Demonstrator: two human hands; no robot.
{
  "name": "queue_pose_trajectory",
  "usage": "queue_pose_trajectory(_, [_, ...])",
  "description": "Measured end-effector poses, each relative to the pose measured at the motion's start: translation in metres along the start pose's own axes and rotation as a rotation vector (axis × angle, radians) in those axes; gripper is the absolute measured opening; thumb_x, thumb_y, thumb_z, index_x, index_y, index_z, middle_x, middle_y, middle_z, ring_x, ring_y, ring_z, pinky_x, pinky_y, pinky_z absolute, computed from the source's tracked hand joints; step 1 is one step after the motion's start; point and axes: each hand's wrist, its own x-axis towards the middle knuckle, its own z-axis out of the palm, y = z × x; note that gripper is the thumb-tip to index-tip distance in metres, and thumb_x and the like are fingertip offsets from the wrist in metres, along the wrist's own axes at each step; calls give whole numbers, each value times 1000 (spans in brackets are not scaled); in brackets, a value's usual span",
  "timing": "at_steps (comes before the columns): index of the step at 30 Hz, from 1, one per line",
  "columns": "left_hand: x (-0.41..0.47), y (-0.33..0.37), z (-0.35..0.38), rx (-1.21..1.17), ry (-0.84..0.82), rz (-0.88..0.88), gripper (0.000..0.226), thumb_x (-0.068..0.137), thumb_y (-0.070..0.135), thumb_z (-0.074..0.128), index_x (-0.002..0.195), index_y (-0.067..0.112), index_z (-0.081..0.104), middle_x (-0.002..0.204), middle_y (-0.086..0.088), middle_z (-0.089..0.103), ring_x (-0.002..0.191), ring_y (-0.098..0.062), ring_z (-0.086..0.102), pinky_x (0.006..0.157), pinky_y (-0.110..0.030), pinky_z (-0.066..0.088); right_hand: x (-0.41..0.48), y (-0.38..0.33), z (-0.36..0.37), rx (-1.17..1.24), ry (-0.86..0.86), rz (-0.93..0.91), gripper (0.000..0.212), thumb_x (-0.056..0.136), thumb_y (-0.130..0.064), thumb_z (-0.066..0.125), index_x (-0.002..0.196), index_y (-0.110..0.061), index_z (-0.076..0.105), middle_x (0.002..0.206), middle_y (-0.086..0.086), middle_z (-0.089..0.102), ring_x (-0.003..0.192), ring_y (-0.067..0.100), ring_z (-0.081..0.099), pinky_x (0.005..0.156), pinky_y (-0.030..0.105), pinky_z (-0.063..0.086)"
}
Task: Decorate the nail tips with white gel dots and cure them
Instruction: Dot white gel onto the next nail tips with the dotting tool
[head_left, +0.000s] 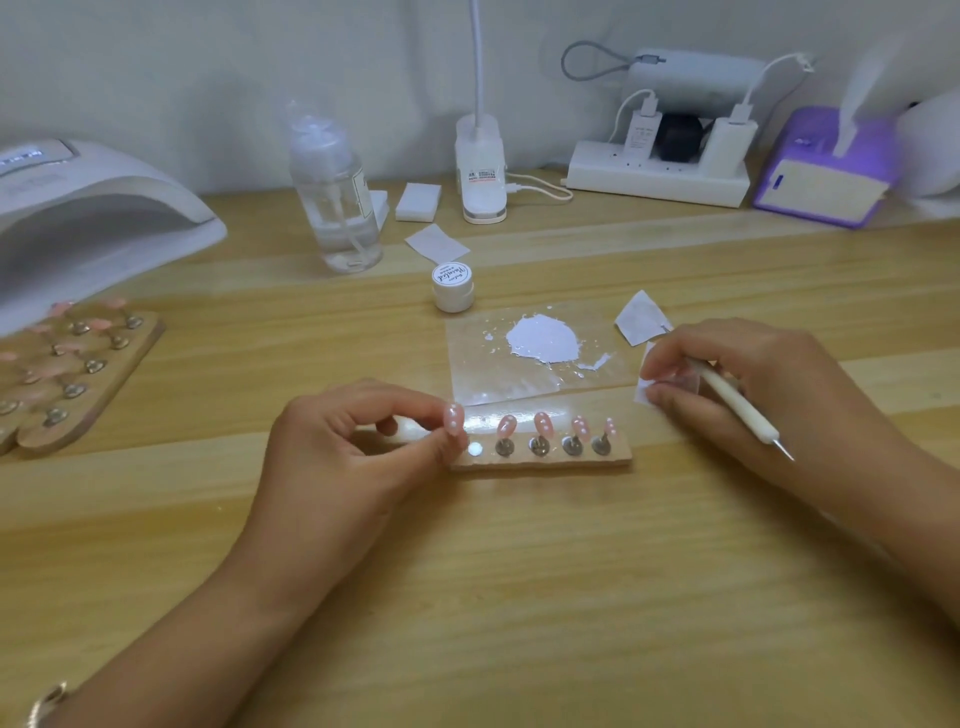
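Note:
A small wooden holder strip (540, 461) lies mid-table with several pink nail tips (543, 423) on metal studs, each dotted white. My left hand (358, 441) pinches one dotted pink nail tip (453, 419) just above the strip's bare leftmost spot. My right hand (753, 384) holds a white dotting pen (737, 408), its metal point aimed down and to the right, while its fingertips pinch a small white wipe (647, 387). A clear sheet (524, 364) behind the strip carries a blob of white gel (543, 340). The white gel jar (452, 287) stands closed behind it.
A white curing lamp (88, 218) sits at the far left, with a second wooden holder (78, 374) of pink tips in front of it. A clear pump bottle (335, 192), wipes (418, 201), a clip lamp base (480, 171), a power strip (660, 171) and a purple device (826, 166) line the back.

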Motion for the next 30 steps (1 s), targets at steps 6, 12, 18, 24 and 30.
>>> queue_pose_trajectory(6, [3,-2,4,11,-96,-3,8,65,28,85,70,25,79,74,9,73,63,-1,56,59,-12,40,1,1,2,-41,8,-24,7,84,-14,75,86,-18,69,79,-3,67,73,24,61,66,45,51])
queue_pose_trajectory(12, [5,-5,4,101,-75,-10,12,67,25,89,71,29,79,80,12,73,86,-12,65,80,-37,49,1,3,3,4,19,-3,9,83,-18,76,84,-24,69,80,-6,68,74,18,62,68,38,47])
queue_pose_trajectory(18, [5,-3,6,120,-58,-23,13,66,37,88,71,30,77,80,15,73,89,-15,64,87,-47,49,0,2,2,86,13,91,18,81,-18,80,80,-32,68,83,-17,68,79,7,62,69,18,44])
queue_pose_trajectory(24, [5,-1,8,145,-67,-14,14,65,43,80,71,31,76,78,19,71,80,-10,58,87,-47,46,2,1,1,77,14,104,17,80,-18,79,80,-31,68,81,-18,69,77,5,64,66,14,42])
queue_pose_trajectory(30, [4,1,6,141,-77,11,17,65,47,75,76,35,76,83,20,72,94,-14,64,93,-57,42,2,-1,1,106,8,87,20,79,-13,78,80,-29,66,77,-12,68,74,9,63,64,12,42])
